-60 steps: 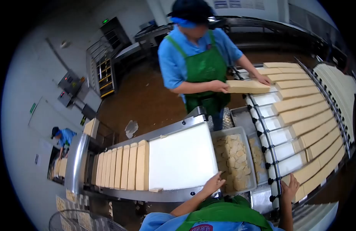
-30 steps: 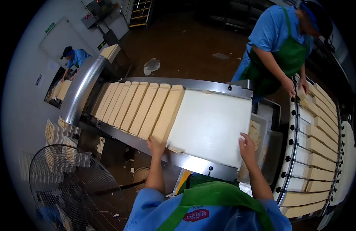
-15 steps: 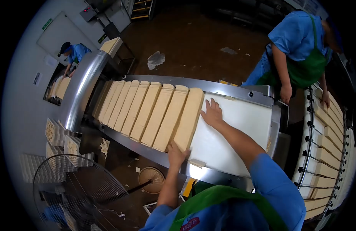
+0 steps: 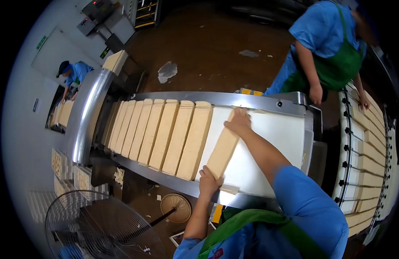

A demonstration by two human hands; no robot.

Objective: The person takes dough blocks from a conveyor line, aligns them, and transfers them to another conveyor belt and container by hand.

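A long pale-beige slab (image 4: 223, 152), dough-like in look, lies slantwise on the white belt (image 4: 268, 146), apart from the row. My right hand (image 4: 239, 122) is closed around its far end, the fingers bent over the top edge. At the near end, my left hand (image 4: 209, 182) grips the slab, its fingers partly hidden. Left of it, several similar slabs (image 4: 196, 140) lie side by side across the conveyor. A small beige scrap (image 4: 229, 189) rests on the near metal rail, close to my left hand.
A curved steel housing (image 4: 90, 114) spans the conveyor at left. On the right, a co-worker (image 4: 324, 47) stands beside a second belt of slabs (image 4: 365, 172); another person (image 4: 76, 73) works beyond the housing. A large fan (image 4: 104, 228) and a round base (image 4: 175, 208) stand at lower left.
The end slab has come away from the row to the right, leaving a strip of white belt between. Both hands now hold it; my right hand's fingers were spread before. The view has shifted slightly.
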